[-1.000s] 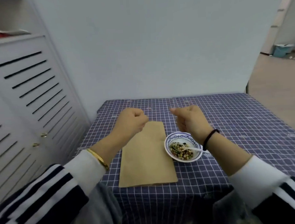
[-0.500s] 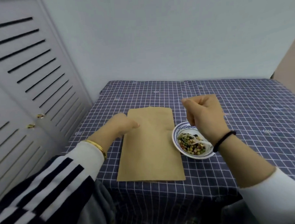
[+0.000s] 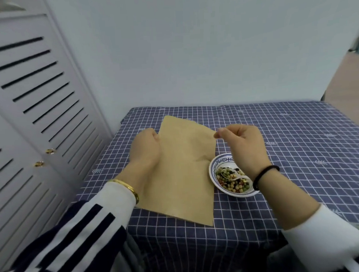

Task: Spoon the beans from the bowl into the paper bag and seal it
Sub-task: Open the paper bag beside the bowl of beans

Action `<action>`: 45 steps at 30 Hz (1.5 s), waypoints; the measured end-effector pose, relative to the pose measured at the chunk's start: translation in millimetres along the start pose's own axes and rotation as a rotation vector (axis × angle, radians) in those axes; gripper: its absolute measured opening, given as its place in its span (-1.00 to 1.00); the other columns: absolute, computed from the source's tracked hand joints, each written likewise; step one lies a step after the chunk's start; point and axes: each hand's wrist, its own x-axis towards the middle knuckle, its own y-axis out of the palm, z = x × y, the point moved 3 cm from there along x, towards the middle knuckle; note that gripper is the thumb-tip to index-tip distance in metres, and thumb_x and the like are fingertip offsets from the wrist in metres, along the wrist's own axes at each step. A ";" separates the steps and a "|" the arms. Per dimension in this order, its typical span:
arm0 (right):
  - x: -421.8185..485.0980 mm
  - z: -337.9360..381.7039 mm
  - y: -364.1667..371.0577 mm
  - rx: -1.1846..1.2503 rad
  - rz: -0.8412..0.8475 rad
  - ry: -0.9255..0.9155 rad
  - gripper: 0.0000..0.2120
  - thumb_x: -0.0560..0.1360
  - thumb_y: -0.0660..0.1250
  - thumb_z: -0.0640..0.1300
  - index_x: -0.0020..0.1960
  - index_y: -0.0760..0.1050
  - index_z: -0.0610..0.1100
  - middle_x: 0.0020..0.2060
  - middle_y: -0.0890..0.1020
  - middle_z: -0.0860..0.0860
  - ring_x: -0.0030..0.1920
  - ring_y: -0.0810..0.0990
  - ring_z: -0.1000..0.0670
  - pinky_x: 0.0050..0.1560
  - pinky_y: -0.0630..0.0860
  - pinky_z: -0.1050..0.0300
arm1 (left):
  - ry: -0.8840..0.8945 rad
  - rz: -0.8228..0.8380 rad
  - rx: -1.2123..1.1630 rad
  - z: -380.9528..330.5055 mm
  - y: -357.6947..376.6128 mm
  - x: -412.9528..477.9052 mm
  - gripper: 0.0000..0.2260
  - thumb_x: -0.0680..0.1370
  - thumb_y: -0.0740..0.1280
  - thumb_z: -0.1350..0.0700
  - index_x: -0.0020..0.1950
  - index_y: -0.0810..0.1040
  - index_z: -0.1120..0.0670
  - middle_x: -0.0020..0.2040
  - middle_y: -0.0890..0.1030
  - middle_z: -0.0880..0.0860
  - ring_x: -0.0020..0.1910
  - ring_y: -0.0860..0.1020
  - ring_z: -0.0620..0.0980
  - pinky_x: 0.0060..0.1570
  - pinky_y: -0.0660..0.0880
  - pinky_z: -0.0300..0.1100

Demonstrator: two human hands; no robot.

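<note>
A flat brown paper bag point(image 3: 182, 170) lies on the checked tablecloth, its far end lifted and turned slightly. My left hand point(image 3: 145, 145) grips the bag's left edge near the top. My right hand point(image 3: 242, 145) pinches the bag's top right corner between thumb and fingers. Just right of the bag stands a white bowl with a blue pattern point(image 3: 214, 171), holding mixed beans point(image 3: 235, 183). A white spoon point(image 3: 230, 173) rests in the beans, partly hidden under my right wrist.
The table with its dark blue checked cloth point(image 3: 298, 143) stands against a pale wall. A white louvred cabinet point(image 3: 29, 113) runs along the left side. The table's front edge is close to my body. Bare floor shows at the far right.
Both hands were loose fists above the table; they have come down onto the bag. The bag's far end has lifted and rotated slightly. The camera has shifted.
</note>
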 end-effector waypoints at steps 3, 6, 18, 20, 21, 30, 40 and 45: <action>4.7 -2.8 0.6 -0.040 -0.010 0.025 -0.83 0.48 0.31 -0.07 0.02 0.62 -0.04 -0.04 0.68 0.04 -0.07 0.60 0.18 0.01 0.52 0.29 | 0.141 -0.123 0.025 -16.1 -22.0 0.4 -0.79 0.47 0.07 0.29 -0.32 0.22 0.05 -0.37 0.33 -0.01 -0.37 0.23 0.00 -0.41 0.11 -0.08; 8.1 -2.7 3.2 -0.082 -0.006 -0.027 -0.66 0.48 0.32 -0.09 0.26 0.49 -0.03 0.14 0.57 0.10 0.12 0.50 0.19 0.11 0.39 0.32 | 0.324 -0.272 0.069 -34.3 -43.8 -0.5 -0.86 0.39 -0.01 0.21 -0.33 0.19 0.00 -0.39 0.28 -0.07 -0.34 0.25 0.04 -0.30 0.14 -0.06; 7.7 12.5 1.9 -0.308 -0.089 -0.163 -0.59 0.35 0.46 0.04 0.18 0.52 0.04 0.03 0.55 0.04 0.06 0.47 0.05 -0.05 0.43 0.19 | 0.534 -0.355 0.229 -46.8 -52.1 1.3 -0.86 0.54 0.23 0.24 -0.15 0.54 0.08 -0.08 0.57 0.03 0.10 0.46 0.08 0.16 0.16 0.16; 6.2 13.4 1.9 -0.278 -0.076 -0.149 -0.69 0.34 0.46 0.01 0.06 0.55 0.05 -0.14 0.58 0.12 -0.11 0.49 0.12 -0.17 0.37 0.26 | 0.533 -0.330 0.223 -48.7 -50.6 1.0 -0.84 0.55 0.21 0.25 -0.14 0.54 0.08 -0.07 0.56 0.03 0.12 0.45 0.08 0.17 0.14 0.15; 5.5 13.2 2.7 -0.280 -0.063 -0.134 -0.77 0.33 0.47 0.00 -0.03 0.56 0.05 -0.21 0.58 0.16 -0.18 0.50 0.16 -0.20 0.39 0.23 | 0.532 -0.318 0.223 -49.4 -48.8 0.8 -0.83 0.56 0.20 0.25 -0.14 0.54 0.08 -0.07 0.56 0.03 0.12 0.44 0.08 0.17 0.12 0.11; 2.0 -1.8 9.0 -0.208 0.115 0.170 -0.75 0.36 0.48 -0.07 -0.32 0.54 -0.24 -0.42 0.62 0.00 -0.37 0.58 0.00 -0.26 0.59 0.02 | 0.463 -0.178 0.273 -50.9 -15.1 0.1 -0.80 0.54 0.21 0.27 -0.18 0.47 -0.01 -0.07 0.52 -0.02 0.13 0.43 0.04 0.12 0.10 0.02; 2.4 -12.8 18.8 -0.005 0.279 0.444 -0.77 0.47 0.27 -0.23 0.06 0.51 -0.35 0.01 0.63 -0.35 0.02 0.61 -0.32 0.12 0.51 -0.29 | 0.661 0.298 0.168 -69.6 1.2 -38.3 -0.20 0.27 0.33 -0.41 0.44 0.23 -0.17 0.46 0.32 -0.06 0.44 0.21 -0.03 0.29 0.12 -0.03; -1.0 -15.8 21.0 0.143 0.316 0.550 -0.82 0.53 0.24 -0.21 0.05 0.51 -0.28 -0.29 0.63 -0.16 -0.30 0.61 -0.12 -0.23 0.54 -0.02 | 0.600 0.262 0.121 -71.3 12.9 -54.7 -0.22 0.27 0.32 -0.40 0.42 0.29 -0.13 0.38 0.39 -0.06 0.34 0.32 -0.03 0.24 0.23 -0.07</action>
